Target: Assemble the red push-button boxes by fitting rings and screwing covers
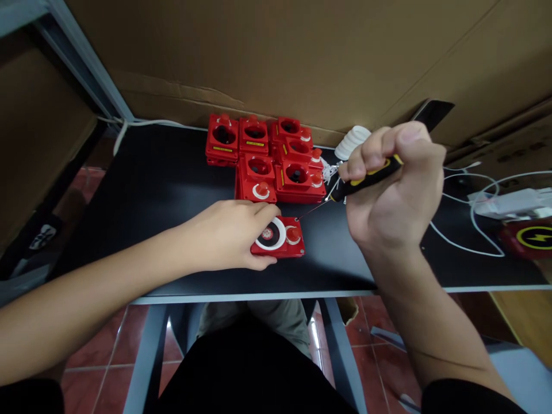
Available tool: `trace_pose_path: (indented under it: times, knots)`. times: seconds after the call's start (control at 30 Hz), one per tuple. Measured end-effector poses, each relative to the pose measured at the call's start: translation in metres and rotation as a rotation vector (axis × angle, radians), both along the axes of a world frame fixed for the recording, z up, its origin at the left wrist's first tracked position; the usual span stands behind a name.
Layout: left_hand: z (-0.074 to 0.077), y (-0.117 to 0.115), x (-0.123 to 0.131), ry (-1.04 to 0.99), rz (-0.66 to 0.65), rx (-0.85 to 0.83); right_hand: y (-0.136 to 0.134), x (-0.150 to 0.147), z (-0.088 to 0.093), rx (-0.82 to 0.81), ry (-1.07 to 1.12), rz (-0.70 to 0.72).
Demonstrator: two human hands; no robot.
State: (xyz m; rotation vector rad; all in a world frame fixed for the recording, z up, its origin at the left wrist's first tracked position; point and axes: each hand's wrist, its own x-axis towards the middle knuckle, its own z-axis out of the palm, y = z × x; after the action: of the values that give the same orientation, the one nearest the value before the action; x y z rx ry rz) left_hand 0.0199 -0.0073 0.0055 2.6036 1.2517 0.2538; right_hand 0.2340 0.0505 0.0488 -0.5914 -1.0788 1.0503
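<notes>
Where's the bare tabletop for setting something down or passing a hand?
The largest bare patch of black tabletop lies left of the clustered red boxes, beyond the left forearm. A smaller gap, crossed above by the screwdriver, separates the red box in the left hand from the right hand. It is crowded behind that box and at the right end, among white cables.

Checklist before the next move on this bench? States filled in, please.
1. Left hand gripping the rectangular red plastic unit with white ring: ok.
2. Right hand wrapped around the black-and-yellow-handled screwdriver: ok.
3. Screwdriver tip at the unit's far right corner: ok.
4. Tip seated in a screw: cannot tell, too small.
5. Left hand apart from the tip: ok.
6. Unit resting flat on the black tabletop: looks ok.
</notes>
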Motion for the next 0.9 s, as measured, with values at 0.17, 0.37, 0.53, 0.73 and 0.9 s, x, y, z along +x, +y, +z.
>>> trace_pose_path:
  times: [0.17, 0.37, 0.53, 0.73, 0.9]
  knots:
    - [0.002, 0.000, 0.000, 0.012, -0.004, -0.022, 0.005, 0.013, 0.016, 0.157, -0.194, 0.745]
    - [0.001, 0.000, 0.001, 0.016, -0.001, -0.004, 0.011, 0.006, 0.014, 0.048, -0.264, 0.387]
    - [-0.002, -0.001, 0.001, -0.016, -0.006, 0.005, 0.006, 0.003, 0.001, -0.018, -0.146, 0.190]
    - [-0.001, -0.001, 0.000, -0.002, -0.007, 0.001, 0.027, 0.013, 0.012, 0.108, -0.273, 0.969]
    - [-0.001, -0.002, 0.000, -0.035, 0.004, -0.019, 0.029, 0.003, 0.012, 0.028, -0.216, 0.365]
